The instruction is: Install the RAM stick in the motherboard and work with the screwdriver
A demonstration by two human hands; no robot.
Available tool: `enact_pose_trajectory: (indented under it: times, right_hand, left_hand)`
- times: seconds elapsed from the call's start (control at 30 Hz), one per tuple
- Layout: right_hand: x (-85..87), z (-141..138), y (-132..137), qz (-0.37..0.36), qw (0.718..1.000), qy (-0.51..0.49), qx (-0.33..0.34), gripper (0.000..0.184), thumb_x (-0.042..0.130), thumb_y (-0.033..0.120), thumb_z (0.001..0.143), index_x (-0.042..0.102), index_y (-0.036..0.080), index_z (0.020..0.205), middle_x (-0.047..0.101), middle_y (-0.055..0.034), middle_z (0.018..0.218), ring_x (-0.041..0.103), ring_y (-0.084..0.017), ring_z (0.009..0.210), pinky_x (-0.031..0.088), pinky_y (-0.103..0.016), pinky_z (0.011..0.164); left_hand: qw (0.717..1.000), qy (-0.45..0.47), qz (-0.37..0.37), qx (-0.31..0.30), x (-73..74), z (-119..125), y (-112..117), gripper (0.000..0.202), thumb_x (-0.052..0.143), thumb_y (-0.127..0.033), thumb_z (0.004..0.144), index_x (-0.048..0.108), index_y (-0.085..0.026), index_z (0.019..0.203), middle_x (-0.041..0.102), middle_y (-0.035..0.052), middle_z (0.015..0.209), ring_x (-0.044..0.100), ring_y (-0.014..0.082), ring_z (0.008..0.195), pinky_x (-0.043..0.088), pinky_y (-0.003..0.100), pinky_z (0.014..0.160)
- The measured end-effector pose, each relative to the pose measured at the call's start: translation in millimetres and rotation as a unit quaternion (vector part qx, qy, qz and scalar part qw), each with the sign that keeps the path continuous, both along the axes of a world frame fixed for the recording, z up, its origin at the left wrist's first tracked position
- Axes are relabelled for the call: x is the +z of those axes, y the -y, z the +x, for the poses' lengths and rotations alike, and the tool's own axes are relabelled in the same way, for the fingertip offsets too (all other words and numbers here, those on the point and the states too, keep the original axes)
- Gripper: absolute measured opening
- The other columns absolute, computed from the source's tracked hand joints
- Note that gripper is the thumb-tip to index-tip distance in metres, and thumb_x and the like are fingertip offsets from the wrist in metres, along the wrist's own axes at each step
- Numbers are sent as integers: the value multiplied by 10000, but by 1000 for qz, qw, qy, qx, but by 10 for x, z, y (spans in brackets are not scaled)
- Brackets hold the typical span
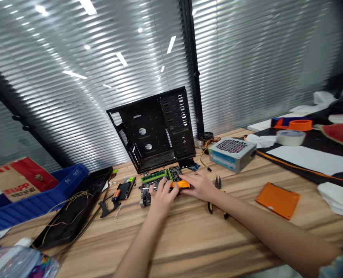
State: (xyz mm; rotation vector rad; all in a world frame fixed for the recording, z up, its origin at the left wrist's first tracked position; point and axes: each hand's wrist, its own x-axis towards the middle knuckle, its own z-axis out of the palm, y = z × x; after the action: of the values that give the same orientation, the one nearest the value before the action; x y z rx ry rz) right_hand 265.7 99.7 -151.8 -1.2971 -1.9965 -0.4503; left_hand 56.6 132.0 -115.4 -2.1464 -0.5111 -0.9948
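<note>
A green-and-black motherboard (pixel 146 199) lies on the wooden table, partly covered by both hands. Across it, nearly flat, is a screwdriver (pixel 184 184) with an orange handle and a thin metal shaft pointing left. My right hand (pixel 199 186) closes its fingers on the handle end. My left hand (pixel 163 196) has its fingers bent over the shaft and the front of the handle, partly hiding them. Just behind the board stands a black, open computer case (pixel 151 133). Pliers (pixel 218 183) with black-and-yellow handles lie beside my right forearm.
At right are a power supply (pixel 232 152), an orange drive-like plate (pixel 278 200) and a tape roll (pixel 290 137). At left, small parts (pixel 125 189), a black panel (pixel 73 216) with loose wires, and a blue bin (pixel 75 173) holding a paper bag (pixel 17 179). Blinds stand behind.
</note>
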Motion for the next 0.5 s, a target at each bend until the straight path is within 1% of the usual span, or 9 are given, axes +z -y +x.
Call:
enact_pose_trajectory:
  times: [0.13, 0.27, 0.4, 0.5]
  right_hand:
    - [-10, 4, -11, 17, 1000, -2, 9, 498, 686, 441, 824, 617, 179, 1243, 730, -90, 1057, 685, -213, 901, 454, -352, 822]
    - [8, -3, 1, 42, 999, -9, 23, 435, 663, 450, 843, 648, 173, 1178, 733, -90, 1052, 687, -206, 898, 437, -343, 795]
    - [44, -20, 27, 59, 998, -9, 28, 420, 638, 473, 858, 657, 160, 1136, 738, -97, 1022, 687, -208, 885, 418, -339, 782]
    - [76, -32, 47, 72, 997, -2, 25, 415, 615, 493, 868, 666, 152, 1099, 745, -94, 979, 686, -202, 840, 408, -335, 755]
  left_hand:
    - [1000, 3, 7, -3, -1, 15, 1, 172, 521, -144, 916, 650, -253, 946, 728, 0, 940, 625, 196, 977, 191, 412, 933]
    - [1000, 3, 7, -5, 4, 17, 7, 175, 522, -144, 918, 655, -256, 947, 729, -2, 943, 625, 193, 974, 188, 410, 937]
    - [1000, 5, -1, -3, -12, 8, 2, 167, 529, -160, 922, 658, -257, 964, 728, 1, 960, 624, 196, 990, 188, 408, 940]
    - [1000, 5, -16, 6, -31, 1, -6, 189, 522, -158, 922, 664, -265, 988, 725, 5, 978, 621, 198, 1007, 181, 407, 948]
